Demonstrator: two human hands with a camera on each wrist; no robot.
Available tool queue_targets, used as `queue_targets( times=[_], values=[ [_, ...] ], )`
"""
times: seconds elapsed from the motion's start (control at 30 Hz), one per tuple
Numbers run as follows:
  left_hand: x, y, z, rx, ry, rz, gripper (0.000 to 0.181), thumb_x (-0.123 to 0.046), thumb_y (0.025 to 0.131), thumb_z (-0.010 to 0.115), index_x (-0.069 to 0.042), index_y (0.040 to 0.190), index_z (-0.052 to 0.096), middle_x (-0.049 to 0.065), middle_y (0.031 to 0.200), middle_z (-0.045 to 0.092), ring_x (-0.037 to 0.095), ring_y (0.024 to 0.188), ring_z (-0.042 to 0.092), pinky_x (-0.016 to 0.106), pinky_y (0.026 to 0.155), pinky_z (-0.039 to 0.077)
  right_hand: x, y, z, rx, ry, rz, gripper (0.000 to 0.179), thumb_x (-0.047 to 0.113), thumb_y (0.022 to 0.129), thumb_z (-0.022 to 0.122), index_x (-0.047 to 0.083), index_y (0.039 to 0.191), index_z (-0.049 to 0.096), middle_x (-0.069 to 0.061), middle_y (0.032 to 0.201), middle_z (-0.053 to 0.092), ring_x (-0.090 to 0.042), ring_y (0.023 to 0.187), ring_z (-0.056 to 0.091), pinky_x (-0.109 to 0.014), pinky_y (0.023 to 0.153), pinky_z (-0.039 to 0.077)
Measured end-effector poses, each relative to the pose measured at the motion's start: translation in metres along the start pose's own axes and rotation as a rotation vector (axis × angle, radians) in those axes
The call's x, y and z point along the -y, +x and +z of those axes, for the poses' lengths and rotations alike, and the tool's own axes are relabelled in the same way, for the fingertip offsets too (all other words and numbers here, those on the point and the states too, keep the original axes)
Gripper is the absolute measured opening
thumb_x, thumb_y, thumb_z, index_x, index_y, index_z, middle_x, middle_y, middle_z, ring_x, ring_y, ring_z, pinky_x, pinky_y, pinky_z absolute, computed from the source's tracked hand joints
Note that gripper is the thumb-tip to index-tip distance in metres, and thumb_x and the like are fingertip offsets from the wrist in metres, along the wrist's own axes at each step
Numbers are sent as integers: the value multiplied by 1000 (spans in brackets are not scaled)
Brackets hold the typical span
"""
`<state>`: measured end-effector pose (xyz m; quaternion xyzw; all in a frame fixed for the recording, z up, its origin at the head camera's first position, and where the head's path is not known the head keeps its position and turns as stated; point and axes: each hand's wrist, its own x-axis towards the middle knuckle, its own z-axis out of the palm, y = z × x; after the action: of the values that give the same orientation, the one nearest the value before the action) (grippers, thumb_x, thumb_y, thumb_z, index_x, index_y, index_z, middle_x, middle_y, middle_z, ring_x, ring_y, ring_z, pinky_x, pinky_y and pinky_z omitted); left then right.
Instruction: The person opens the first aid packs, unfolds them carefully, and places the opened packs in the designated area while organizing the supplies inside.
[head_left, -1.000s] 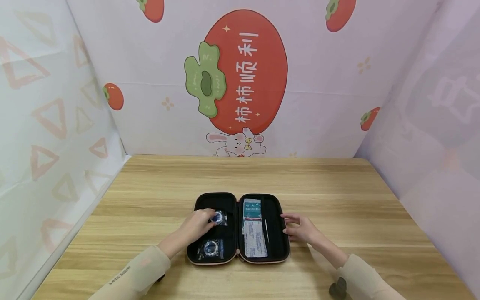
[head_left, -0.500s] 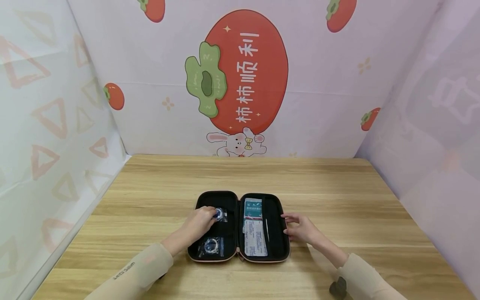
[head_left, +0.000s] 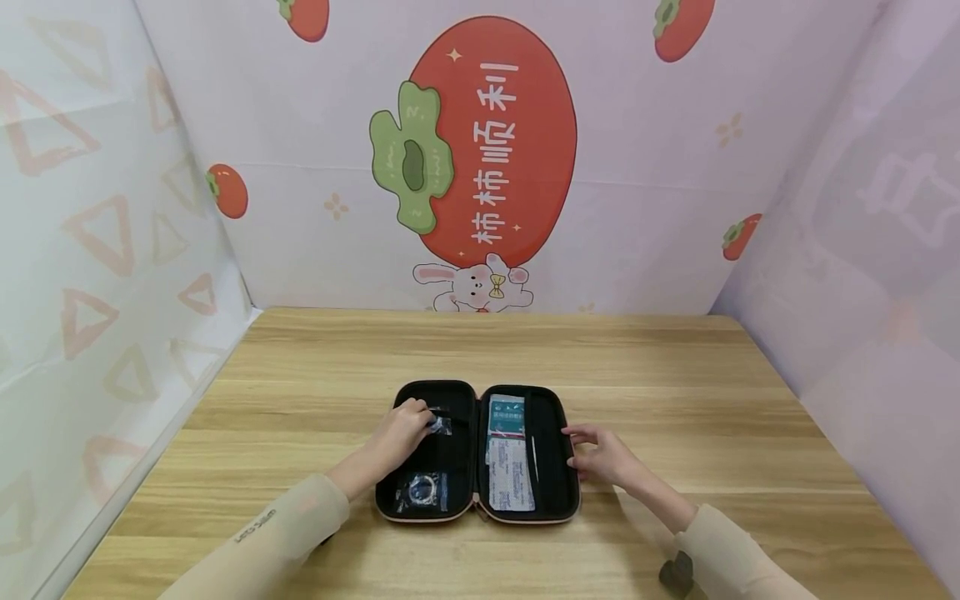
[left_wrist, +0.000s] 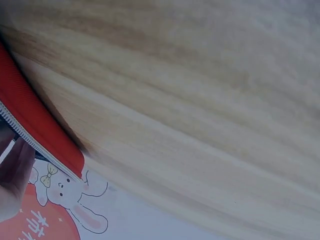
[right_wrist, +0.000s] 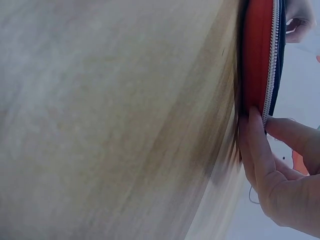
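An open zip case [head_left: 555, 487], black inside, lies flat on the table; its outside shows red in the left wrist view [left_wrist: 42, 117]. My left hand [head_left: 399, 431] is over the case's left half, pinching a small clear packet [head_left: 442, 426] with something blue in it, partly hidden by the fingers. A similar packet holding a pale ring-shaped thing [head_left: 422, 490] lies nearer the front of that half. At the right edge, my right hand [head_left: 603, 457] grips the case's rim, thumb on the zipper side and fingertips [right_wrist: 255, 117] against the red outside.
The case's right half holds a teal packet [head_left: 507, 417], white printed packets [head_left: 512, 479] and a thin white stick [head_left: 535, 460]. Around the case is the wood-grain table [head_left: 660, 375]. A printed cloth backdrop [head_left: 637, 208] rises behind and along both sides.
My left hand has shifted slightly up and away over the left half, and the packet it pinches has tilted, its blue ring now mostly hidden. The right hand stays at the case's edge.
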<state>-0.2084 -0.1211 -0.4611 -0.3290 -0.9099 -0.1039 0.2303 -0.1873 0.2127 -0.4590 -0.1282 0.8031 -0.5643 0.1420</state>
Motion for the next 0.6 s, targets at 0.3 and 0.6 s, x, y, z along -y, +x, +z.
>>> queue_targets(
  times=[0.3, 0.6],
  values=[
    [9, 1, 1, 13, -28, 31, 11, 2, 69, 70, -3, 77, 65, 4, 73, 50, 18, 69, 51, 26, 59, 49, 6, 1, 3, 0, -31, 59, 46, -12, 75, 57, -14, 119, 44, -31, 108, 49, -15, 61, 58, -33, 56, 55],
    [16, 0, 5, -49, -28, 13, 16, 5, 66, 70, -6, 72, 59, 3, 69, 47, 19, 65, 50, 27, 53, 47, 4, 3, 4, -20, -57, 79, 44, -11, 75, 59, -11, 118, 46, -29, 107, 51, -16, 62, 58, -32, 56, 55]
  ],
)
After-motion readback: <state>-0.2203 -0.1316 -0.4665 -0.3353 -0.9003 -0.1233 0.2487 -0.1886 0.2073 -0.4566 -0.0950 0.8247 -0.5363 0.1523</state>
